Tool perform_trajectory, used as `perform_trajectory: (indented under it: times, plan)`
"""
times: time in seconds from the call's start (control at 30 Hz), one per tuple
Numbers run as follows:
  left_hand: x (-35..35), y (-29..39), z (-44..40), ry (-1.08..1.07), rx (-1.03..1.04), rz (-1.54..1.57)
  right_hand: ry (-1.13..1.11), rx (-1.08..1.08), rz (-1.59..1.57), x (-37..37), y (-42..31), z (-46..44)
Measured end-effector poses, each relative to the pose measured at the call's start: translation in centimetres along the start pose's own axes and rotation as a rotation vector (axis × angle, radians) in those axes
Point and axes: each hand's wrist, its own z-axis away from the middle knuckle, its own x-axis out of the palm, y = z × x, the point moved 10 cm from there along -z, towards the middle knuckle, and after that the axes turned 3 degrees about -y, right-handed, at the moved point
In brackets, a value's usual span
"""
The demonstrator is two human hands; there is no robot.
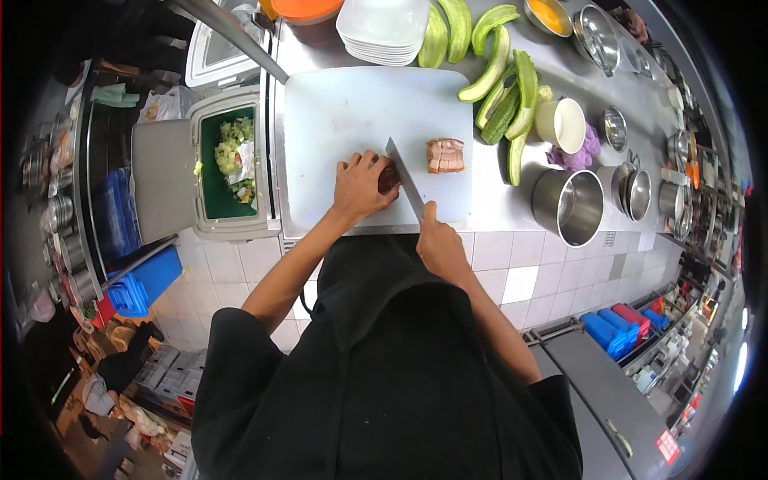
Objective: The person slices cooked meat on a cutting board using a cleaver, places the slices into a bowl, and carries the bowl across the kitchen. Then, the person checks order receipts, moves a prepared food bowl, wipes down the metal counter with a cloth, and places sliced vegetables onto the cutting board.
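Observation:
My left hand (364, 186) presses with bent fingers on a dark brown piece of meat (389, 178), which it partly hides. In my right hand (441, 242) is the handle of a kitchen knife (406, 176). Its blade points away from me and stands just right of the meat; whether it touches the meat I cannot tell. A small block of sliced cooked meat (445, 155), pale on top with browned edges, lies to the right of the blade. Both pieces rest on a large white cutting board (320, 112).
Left of the board, an open bin (227, 228) holds vegetable scraps. Stacked white plates (384, 32) stand behind it. To the right are long green gourds (524, 92), a cream container (560, 126), a purple cloth-like bundle (588, 148) and a steel pot (568, 208) at the counter's edge.

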Motion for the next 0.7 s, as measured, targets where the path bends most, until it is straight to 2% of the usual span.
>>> perform_trajectory:
  times: [0.1, 0.17, 0.27, 0.37, 0.5, 0.53, 0.63, 0.7]
  plan:
    - [0.3, 0.2, 0.7, -0.024, -0.011, -0.008, 0.030, 0.005, 0.011, 2.6, 1.1, -1.3]
    - [-0.4, -0.1, -0.4, 0.000, -0.001, -0.034, 0.100, -0.026, 0.029, 1.4, 0.5, -3.0]
    - [-0.5, 0.0, 0.3, -0.037, -0.014, 0.010, 0.040, 0.053, 0.002, -0.9, 0.3, -2.3]
    - [-2.6, -0.4, 2.6, 0.033, -0.034, 0.098, 0.061, -0.081, 0.114, -4.4, -2.4, -1.5]
    - [-5.2, -3.9, 6.2, 0.129, -0.204, 0.116, 0.182, -0.371, 0.404, -10.3, -9.9, -3.2]
    - [-5.9, -4.9, 7.3, 0.168, -0.261, 0.069, 0.305, -0.515, 0.554, -11.1, -11.6, -4.2]
    - [-6.7, -6.7, 9.7, 0.184, -0.326, 0.068, 0.267, -0.799, 0.678, -10.1, -13.9, -9.9]
    - [-7.6, -6.9, 10.6, 0.262, -0.302, 0.059, 0.136, -0.891, 0.726, -8.0, -13.4, -14.1]
